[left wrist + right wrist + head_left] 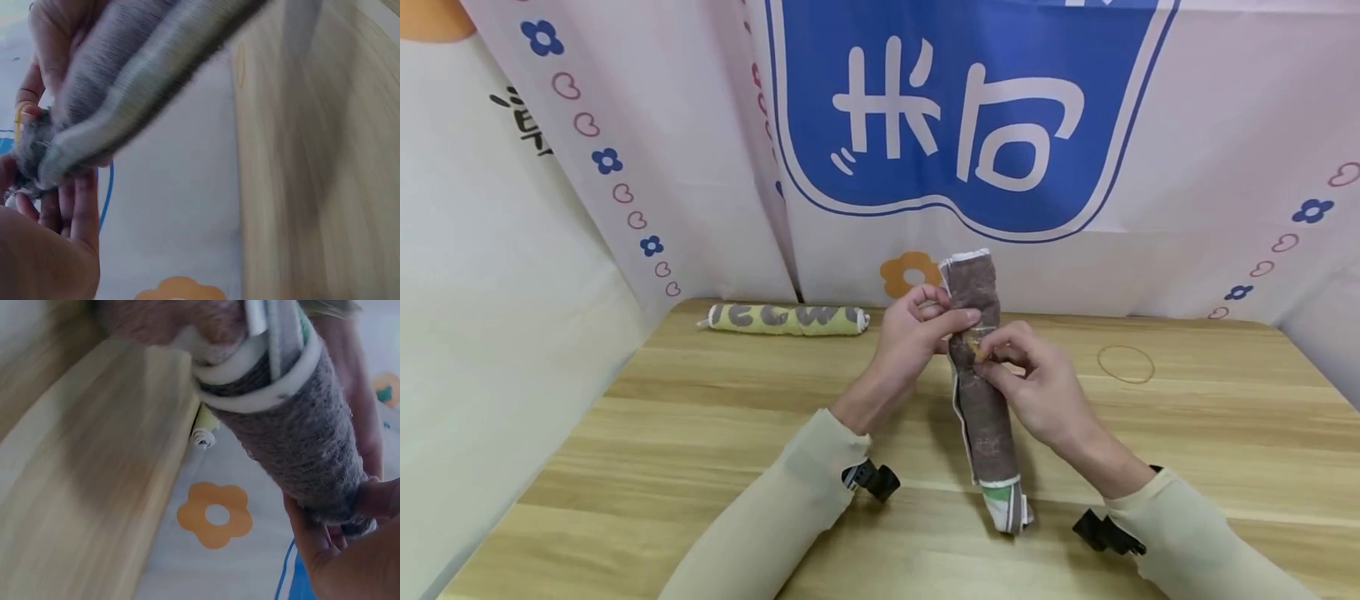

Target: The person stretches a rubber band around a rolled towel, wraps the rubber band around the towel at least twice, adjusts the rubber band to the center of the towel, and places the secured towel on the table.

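A brown rolled towel (988,425) with white edging is held at a tilt above the table, its green-and-white striped end (1003,508) hanging lowest. My left hand (913,333) grips it above the middle, thumb across the front. Just below, my right hand (1033,379) pinches a yellow rubber band (976,342) against the roll. The left wrist view shows the band (19,119) as a loop by the fingers, with the roll blurred. In the right wrist view, the right hand (356,556) is beside the narrowed part of the roll.
A yellow-green rolled towel (786,320) with grey lettering lies at the back left of the wooden table (700,433). Another rubber band (1126,365) lies flat on the right. Behind the table hangs a printed cloth (850,233) with a blue sign.
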`<state>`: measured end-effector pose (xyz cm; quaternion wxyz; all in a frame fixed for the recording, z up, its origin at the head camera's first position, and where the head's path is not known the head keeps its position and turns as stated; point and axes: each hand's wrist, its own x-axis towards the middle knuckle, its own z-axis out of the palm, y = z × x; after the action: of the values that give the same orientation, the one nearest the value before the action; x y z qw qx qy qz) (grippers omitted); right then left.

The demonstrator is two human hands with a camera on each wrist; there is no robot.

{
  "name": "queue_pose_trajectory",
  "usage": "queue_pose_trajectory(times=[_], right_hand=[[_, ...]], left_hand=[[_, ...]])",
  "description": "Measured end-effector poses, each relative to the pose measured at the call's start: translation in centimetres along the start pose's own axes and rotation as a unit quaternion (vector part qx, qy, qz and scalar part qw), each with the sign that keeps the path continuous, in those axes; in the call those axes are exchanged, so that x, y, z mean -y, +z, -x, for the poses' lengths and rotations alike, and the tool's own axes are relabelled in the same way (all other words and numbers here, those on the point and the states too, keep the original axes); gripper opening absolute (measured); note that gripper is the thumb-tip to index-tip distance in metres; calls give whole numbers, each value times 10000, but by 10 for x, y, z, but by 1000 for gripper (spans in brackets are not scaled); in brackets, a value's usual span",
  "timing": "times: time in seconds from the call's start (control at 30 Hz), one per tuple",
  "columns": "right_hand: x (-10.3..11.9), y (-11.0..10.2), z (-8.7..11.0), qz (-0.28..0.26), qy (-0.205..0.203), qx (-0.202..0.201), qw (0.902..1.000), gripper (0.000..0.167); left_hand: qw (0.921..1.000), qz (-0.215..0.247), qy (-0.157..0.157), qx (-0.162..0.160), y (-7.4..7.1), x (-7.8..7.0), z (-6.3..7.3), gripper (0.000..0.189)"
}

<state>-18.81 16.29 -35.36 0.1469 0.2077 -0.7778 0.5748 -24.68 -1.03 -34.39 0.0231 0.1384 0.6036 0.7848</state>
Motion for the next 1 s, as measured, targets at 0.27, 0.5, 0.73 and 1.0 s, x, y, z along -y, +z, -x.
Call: queue_pose_trajectory(times=[0.27,0.5,0.73,1.0], right_hand=[[2,4,6,1228,-147,-115,9923,15],[11,8,8,2266,15,-238,9737,34],[12,-5,2,763,416,-355,9956,28],[12,-18,-6,-906,957,331,9907,22]], left_hand=[[9927,-1074,443,-321,6,-3,6,27],[9660,-2277,1166,-374,11,-9,14,29],[9947,-337,655,716,-1,-2,5,13],[9935,553,-242,962,-11,-3,-5,17]])
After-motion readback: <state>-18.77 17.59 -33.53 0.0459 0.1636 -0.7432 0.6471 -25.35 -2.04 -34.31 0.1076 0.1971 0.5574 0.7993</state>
